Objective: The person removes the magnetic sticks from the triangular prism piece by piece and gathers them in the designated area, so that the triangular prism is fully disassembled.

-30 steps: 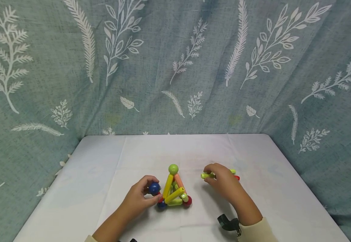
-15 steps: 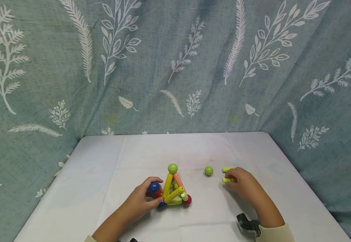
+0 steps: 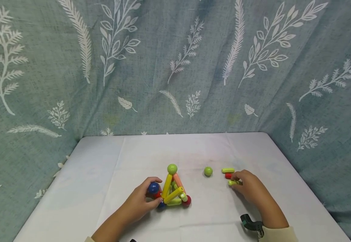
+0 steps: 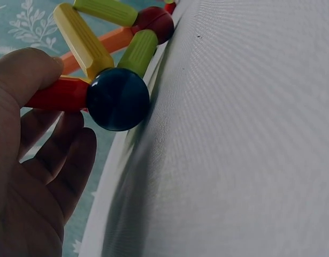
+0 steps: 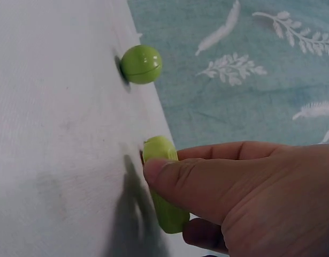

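My left hand (image 3: 142,200) grips a red rod (image 4: 60,94) at the left side of a small structure built of colored rods and balls. A blue ball (image 3: 154,188) tops that rod, and another blue ball (image 4: 117,99) sits at its foot. The structure has a green ball (image 3: 172,169) at its peak, yellow rods (image 3: 167,186), an orange rod (image 3: 178,182) and a dark red ball (image 3: 186,201) at its right corner. On the right, my right hand (image 3: 251,186) pinches a light green rod (image 5: 167,187) between thumb and fingers, low over the table.
A loose green ball (image 3: 208,171) lies between the structure and my right hand. Beyond that hand's fingertips lie another light green rod (image 3: 228,170) and a red rod (image 3: 228,176). A patterned curtain (image 3: 151,67) rises behind the white table (image 3: 133,151).
My right hand has moved right, away from the loose green ball, which came into view. It now holds a light green rod slightly nearer me, apart from the red one. My left hand keeps its grip.
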A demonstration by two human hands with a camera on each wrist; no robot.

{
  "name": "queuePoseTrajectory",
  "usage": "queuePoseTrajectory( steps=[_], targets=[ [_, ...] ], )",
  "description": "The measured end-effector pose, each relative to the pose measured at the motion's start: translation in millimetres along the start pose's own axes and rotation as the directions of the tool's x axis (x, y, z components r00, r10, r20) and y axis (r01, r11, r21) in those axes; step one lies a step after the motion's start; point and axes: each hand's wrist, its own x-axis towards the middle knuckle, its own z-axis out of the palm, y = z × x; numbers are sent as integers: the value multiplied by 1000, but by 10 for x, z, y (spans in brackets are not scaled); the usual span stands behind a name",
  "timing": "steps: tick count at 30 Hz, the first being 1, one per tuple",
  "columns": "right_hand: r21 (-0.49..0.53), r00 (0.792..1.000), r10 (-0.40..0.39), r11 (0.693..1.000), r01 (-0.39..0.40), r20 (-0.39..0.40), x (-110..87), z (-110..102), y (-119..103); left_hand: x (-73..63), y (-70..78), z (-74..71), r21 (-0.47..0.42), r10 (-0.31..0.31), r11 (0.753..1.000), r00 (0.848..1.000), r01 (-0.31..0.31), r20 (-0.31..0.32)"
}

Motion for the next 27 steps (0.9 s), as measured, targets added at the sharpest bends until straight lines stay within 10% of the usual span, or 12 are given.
queuePoseTrajectory(
  steps=[19,27],
  targets=[
    [15,995,17,1000,-15,-100,-3,114,-42,-34,28,-6,76,6,997,1000,-7,17],
    [87,961,-182,975,203,-207,-168,155,-654,-41,-7,7,9,45,999,998,-45,35]
  ],
)
